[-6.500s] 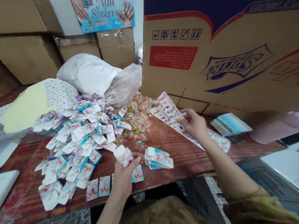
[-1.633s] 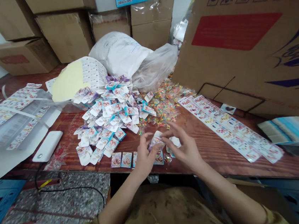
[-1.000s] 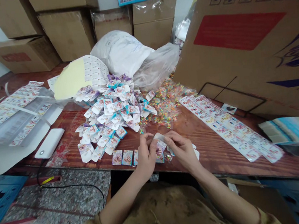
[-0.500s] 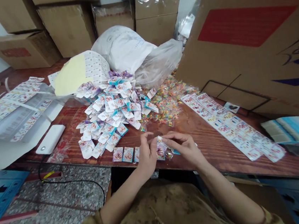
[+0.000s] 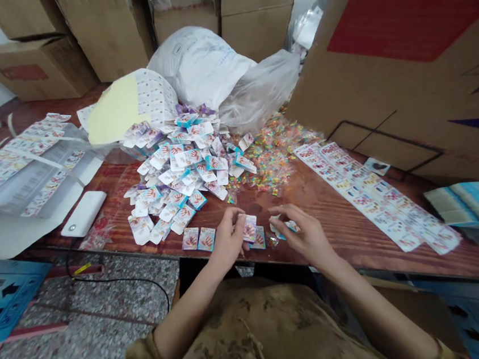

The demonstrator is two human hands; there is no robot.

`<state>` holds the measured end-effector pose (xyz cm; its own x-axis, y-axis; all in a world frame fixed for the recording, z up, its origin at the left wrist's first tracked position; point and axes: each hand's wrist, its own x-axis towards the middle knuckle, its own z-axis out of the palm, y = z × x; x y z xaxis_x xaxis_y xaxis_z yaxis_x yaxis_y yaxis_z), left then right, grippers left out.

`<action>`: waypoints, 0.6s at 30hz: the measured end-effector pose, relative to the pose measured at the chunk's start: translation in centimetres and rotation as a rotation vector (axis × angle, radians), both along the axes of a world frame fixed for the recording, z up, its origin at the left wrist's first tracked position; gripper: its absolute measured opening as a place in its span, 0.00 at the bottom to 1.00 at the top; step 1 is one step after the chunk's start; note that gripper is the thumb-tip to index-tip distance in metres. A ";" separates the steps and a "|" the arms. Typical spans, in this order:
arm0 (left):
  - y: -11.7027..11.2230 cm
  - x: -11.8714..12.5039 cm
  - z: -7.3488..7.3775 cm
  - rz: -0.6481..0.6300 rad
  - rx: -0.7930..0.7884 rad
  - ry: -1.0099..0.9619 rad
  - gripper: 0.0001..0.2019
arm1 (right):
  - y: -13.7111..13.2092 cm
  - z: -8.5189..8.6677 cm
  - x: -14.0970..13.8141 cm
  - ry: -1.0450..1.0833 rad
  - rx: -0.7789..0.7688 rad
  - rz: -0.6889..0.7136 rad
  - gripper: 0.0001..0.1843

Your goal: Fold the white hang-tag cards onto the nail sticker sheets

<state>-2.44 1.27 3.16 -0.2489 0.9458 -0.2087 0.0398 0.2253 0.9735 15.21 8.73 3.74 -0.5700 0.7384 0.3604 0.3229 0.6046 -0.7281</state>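
My left hand (image 5: 227,238) is closed on a small purple-and-white printed box (image 5: 250,228), pinched between thumb and fingers. My right hand (image 5: 307,232) is apart from it, thumb and index finger spread in a curve above the table. Partly behind those fingers lies a blue-and-white box (image 5: 288,227). Between the hands is a small clear packet (image 5: 273,241) with coloured bits. Flat small boxes (image 5: 206,239) form a row along the table's front edge, some hidden behind my left hand; another blue-edged box (image 5: 258,238) lies just right of it.
A heap of small printed boxes (image 5: 179,174) covers the table's middle, beside a spread of colourful packets (image 5: 275,153). Behind them are a white sack (image 5: 201,63) and cartons (image 5: 106,33). Sticker sheets (image 5: 352,190) and a large carton (image 5: 409,81) are right; a white power bank (image 5: 84,213) is left.
My hands have moved apart; the right drew away from the box, its fingers now spread. The left keeps the purple box, now showing its printed face. The camera view has tilted slightly down.
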 end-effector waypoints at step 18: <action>0.9 3.2 -1.1 -0.193 -0.047 0.973 0.05 | 0.5 -0.9 3.3 -0.071 0.241 0.060 0.04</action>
<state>0.78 2.12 2.07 -0.1748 0.9840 -0.0336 0.8567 0.1688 0.4874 18.56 9.25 2.82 -0.6403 0.6000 0.4796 0.3263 0.7777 -0.5373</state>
